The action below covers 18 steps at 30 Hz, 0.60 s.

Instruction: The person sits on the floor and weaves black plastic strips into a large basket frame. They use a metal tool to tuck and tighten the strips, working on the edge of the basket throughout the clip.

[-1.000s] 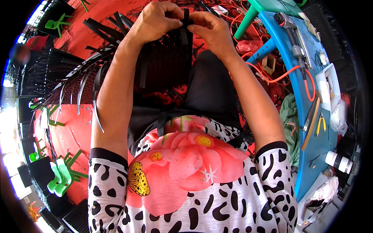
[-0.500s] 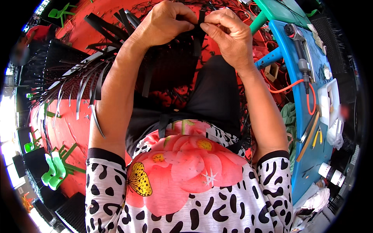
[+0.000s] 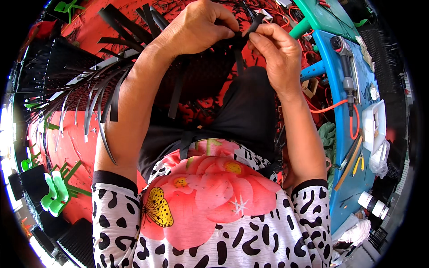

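Observation:
A dark woven piece [image 3: 203, 76] of flat black strips lies across my lap, with loose strip ends [image 3: 115, 100] fanning out on its left side. My left hand [image 3: 201, 27] is closed in a pinch at the far edge of the weaving; its fingertips partly cover what they grip. Just right of it, my right hand [image 3: 279, 53] pinches a black strip [image 3: 256, 23] between thumb and forefinger. The strip's short end sticks up past the fingers. The two hands are a small gap apart.
To the right, a blue table [image 3: 344, 196] bears a power tool [image 3: 346, 67] with an orange hose [image 3: 330, 106], a white tray [image 3: 379, 123] and a wooden stick [image 3: 348, 165]. Beyond stands a green table [image 3: 328, 20]. Green chairs [image 3: 56, 194] stand left on the red floor [image 3: 71, 147], where black scraps lie.
My right hand has moved right and slightly down, away from the left, and a strip end now shows tilted above its fingers. My left hand has shifted slightly right.

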### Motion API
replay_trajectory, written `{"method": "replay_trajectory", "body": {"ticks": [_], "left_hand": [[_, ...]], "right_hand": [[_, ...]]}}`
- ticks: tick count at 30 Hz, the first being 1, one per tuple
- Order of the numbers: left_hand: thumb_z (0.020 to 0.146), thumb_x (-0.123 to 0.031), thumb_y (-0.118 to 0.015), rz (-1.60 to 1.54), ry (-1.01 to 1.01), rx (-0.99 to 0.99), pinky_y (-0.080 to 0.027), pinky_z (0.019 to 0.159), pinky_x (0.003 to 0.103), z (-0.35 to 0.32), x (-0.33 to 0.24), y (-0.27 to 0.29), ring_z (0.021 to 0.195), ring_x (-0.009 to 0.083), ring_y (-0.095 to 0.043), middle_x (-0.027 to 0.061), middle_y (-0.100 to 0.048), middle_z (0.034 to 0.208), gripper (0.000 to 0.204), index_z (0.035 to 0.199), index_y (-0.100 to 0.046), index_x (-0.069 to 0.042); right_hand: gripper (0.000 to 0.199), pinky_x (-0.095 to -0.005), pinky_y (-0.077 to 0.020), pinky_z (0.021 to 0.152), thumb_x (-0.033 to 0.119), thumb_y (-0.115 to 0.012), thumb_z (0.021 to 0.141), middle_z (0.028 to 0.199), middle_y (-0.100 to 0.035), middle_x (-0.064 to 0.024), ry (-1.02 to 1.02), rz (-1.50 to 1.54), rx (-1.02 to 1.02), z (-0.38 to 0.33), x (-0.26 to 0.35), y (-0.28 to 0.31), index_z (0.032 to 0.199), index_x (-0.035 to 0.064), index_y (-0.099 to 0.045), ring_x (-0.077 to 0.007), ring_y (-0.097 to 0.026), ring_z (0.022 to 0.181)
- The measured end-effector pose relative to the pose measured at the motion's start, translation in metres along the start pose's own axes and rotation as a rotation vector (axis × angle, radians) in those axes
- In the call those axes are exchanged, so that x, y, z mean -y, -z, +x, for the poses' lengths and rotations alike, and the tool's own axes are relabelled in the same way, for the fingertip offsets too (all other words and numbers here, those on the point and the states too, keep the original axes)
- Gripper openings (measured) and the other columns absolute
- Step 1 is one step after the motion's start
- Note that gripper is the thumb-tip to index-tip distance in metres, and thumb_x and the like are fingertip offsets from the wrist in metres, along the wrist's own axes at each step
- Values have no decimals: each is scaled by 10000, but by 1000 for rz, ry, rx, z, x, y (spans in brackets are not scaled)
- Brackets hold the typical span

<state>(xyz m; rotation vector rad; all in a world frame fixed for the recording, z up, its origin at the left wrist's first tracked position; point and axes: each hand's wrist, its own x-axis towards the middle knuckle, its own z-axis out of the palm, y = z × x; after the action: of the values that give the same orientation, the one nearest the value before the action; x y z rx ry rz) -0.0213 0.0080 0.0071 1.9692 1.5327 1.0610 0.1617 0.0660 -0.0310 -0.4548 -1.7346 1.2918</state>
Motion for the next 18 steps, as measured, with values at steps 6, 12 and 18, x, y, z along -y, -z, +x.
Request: {"method": "replay_trajectory", "body": {"ticks": [6, 12, 18], "left_hand": [[705, -21, -658, -15, -1, 11, -501, 671, 307, 1, 4, -1, 737, 196, -644, 120, -659, 791, 149, 851, -670, 3], [730, -12, -643, -62, 61, 21, -465, 656, 238, -2, 4, -5, 704, 80, -567, 19, -611, 759, 139, 869, -636, -3], [689, 14, -646, 33, 12, -56, -467, 659, 265, -6, 1, -12, 698, 126, -561, 38, -575, 750, 160, 847, -626, 4]], "right_hand": [[23, -187, -449, 574, 21, -631, 833, 686, -610, 5, -35, 113, -30, -1, 3, -4, 832, -2, -627, -38, -554, 619], [97, -174, -420, 584, -44, -607, 805, 740, -599, 12, -5, 219, 49, -5, 5, -4, 897, -16, -617, -23, -513, 634], [154, -179, -446, 621, -59, -629, 779, 781, -616, 6, -161, 115, 27, 0, -4, 9, 922, -4, -618, -36, -561, 694]]}}
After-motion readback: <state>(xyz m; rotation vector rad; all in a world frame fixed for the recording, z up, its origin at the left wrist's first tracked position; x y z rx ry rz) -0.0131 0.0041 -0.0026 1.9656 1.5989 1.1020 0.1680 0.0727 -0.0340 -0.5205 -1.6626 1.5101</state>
